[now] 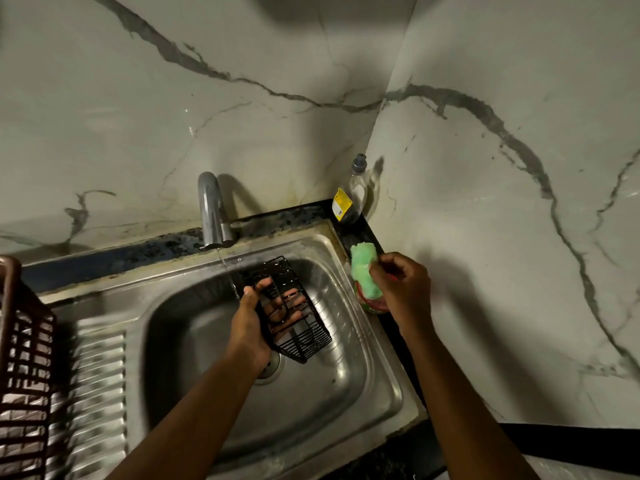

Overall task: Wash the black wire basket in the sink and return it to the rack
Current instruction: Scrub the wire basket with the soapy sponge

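Nearby, soap bottle [353,192] behind sponge [365,277]

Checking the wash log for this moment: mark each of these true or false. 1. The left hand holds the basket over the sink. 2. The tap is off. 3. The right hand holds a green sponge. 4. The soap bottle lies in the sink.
1. True: the left hand grips the basket over the sink.
2. False: the tap is running.
3. True: the right hand holds the sponge.
4. False: the soap bottle stands in the corner.
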A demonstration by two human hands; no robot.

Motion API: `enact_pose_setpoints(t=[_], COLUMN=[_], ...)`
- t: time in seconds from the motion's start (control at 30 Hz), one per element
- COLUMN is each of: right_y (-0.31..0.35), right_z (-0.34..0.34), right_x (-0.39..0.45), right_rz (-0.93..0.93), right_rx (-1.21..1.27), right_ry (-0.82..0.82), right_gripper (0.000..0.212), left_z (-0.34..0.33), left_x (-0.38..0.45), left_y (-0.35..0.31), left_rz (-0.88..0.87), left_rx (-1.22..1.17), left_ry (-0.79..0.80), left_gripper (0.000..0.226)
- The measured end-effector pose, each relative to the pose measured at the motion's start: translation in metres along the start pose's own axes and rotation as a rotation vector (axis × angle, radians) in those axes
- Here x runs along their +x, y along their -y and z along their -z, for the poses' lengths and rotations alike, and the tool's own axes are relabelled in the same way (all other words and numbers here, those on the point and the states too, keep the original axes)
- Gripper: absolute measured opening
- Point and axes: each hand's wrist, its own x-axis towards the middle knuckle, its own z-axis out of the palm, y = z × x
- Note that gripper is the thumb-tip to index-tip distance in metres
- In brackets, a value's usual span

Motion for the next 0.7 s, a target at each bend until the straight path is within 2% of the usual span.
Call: enact_pose_setpoints(t=[0.13, 0.2, 0.3, 0.37, 0.47, 0.53, 0.63, 0.7], right_y=[0.028, 0.036, 0.049, 0.053, 0.049, 0.045, 0.044, 0.052], right_z=[-0.038, -0.059, -0.09, -0.107, -0.137, -0.155, -0.169, -0.175], right_x=[-0.034, -0.048, -0.064, -0.074, -0.094, -0.104, -0.095, -0.079], right_rz=[0.014, 0.109, 0.28, 0.437, 0.712, 0.836, 0.893, 0.822], right_rx=[0.304, 0.309, 0.209, 0.06, -0.188, -0.266, -0.379, -0.4], right_ry=[0.135, 0.236, 0.32, 0.372, 0.476, 0.517, 0.549, 0.526], right_gripper=[0.003, 0.007, 0.011, 0.004, 0.026, 0.033, 0.029, 0.025], left_z=[0.012, 0.018, 0.034, 0.042, 0.055, 0.065, 0.073, 0.072], left_x=[-0.008, -0.013, -0.018, -0.023, -0.026, -0.028, -0.03, -0.03], left_y=[-0.008, -0.015, -0.031, -0.04, -0.049, -0.053, -0.058, -0.062], left_rz=[-0.033, -0.038, -0.054, -0.041, -0.013, 0.0, 0.025, 0.041], left_rx=[0.019, 0.027, 0.018, 0.006, -0.001, -0.029, -0.022, -0.011], left_ry=[0.011, -0.003, -0.025, -0.053, -0.075, -0.077, -0.049, 0.009], left_gripper=[0.045, 0.046, 0.045, 0.044, 0.042, 0.04, 0.045, 0.048])
